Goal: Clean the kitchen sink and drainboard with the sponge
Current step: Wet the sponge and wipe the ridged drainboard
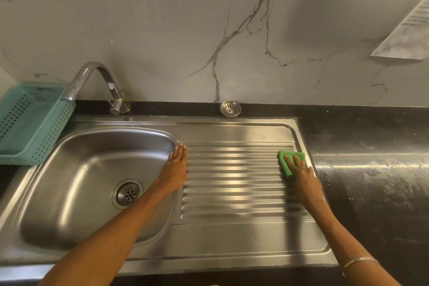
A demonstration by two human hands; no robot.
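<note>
While my right hand presses the green sponge flat-fingered onto the drainboard's right-hand ridges, my left hand rests open on the sink rim. On wet steel, I judge the sponge could skid onto the tabletop.

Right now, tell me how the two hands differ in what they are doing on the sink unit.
The right hand presses a green sponge onto the ribbed drainboard near its right edge; the left hand holds nothing. The left hand lies flat with straight fingers along the strip between basin and drainboard; the right hand's fingers spread over the sponge. The right hand wears a ring; the left shows none. Both rest palm down on steel.
</note>
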